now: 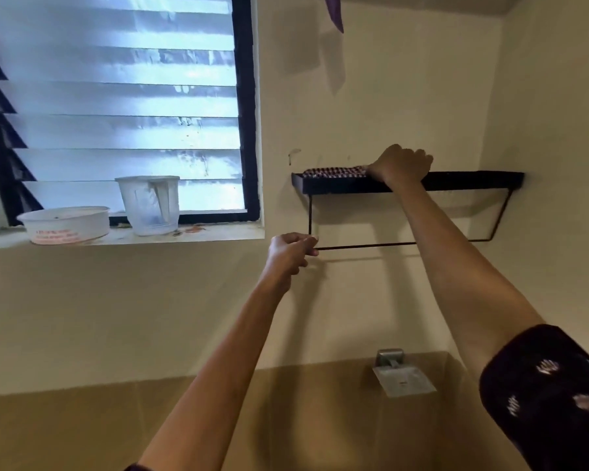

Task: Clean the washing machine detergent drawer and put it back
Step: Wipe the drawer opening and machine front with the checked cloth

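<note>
Black metal rod is pinched at its left end by the left grip, thumb and fingertips pressed together on it. The rod is hung as a rail below a black wall shelf, to which it is joined by thin struts at both ends. The right grip is laid on top of the shelf near its middle, fingers curled over and away from the camera; whether anything is clasped cannot be told. A red-and-white studded object is seen just beside this grip, on the left part of the shelf. A dark patterned sleeve is worn on the right arm.

To the left, a louvred window is set in the wall. On its sill a clear plastic jug and a shallow white tub are placed side by side. A metal soap holder is fixed lower on the wall. The detergent drawer's position cannot be told from this view.
</note>
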Demonstrator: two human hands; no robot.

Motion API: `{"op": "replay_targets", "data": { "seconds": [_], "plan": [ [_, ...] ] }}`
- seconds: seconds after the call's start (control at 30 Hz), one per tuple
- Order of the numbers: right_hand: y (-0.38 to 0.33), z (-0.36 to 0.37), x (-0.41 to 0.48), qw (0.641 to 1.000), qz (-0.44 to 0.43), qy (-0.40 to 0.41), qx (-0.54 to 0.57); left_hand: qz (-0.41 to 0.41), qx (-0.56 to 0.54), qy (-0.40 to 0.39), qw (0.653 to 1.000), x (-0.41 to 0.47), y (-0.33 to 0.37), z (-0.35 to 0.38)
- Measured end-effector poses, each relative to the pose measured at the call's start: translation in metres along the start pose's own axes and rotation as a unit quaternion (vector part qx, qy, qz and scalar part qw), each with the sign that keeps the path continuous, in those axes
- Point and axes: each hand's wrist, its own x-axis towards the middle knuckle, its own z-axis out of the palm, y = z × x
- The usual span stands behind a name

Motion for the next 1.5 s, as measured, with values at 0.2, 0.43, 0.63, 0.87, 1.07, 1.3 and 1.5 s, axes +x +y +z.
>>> {"op": "replay_targets", "data": {
  "seconds": [0.2,0.43,0.63,0.87,1.07,1.3,1.5],
  "plan": [
    [-0.025,-0.002,0.003,0.966,-0.108,0.057,0.230,0.005,-0.016,0.009,1.000,-0.002,-0.005,-0.011],
    [-0.062,-0.030,-0.046,0.826,-0.230,0.133,0.497,0.036,-0.078,0.035,0.996,-0.039,-0.012,-0.047],
    [-0.082,-0.081,-0.125,0.776,-0.247,0.144,0.562,0.035,-0.114,0.064,0.991,-0.103,-0.013,-0.096],
    [-0.076,-0.092,-0.274,0.738,-0.202,-0.117,0.633,-0.002,-0.172,0.024,0.985,-0.194,-0.023,-0.160],
    [-0.047,-0.057,-0.393,0.712,-0.199,-0.298,0.604,-0.042,-0.214,-0.088,0.972,-0.276,-0.053,-0.180],
    [-0.013,-0.055,-0.487,0.797,-0.205,-0.263,0.503,-0.027,-0.055,-0.010,0.998,-0.377,-0.081,-0.200],
    [0.019,-0.085,-0.583,0.861,-0.200,-0.182,0.430,-0.010,0.104,0.064,0.992,-0.484,-0.090,-0.216]
  ]
}}
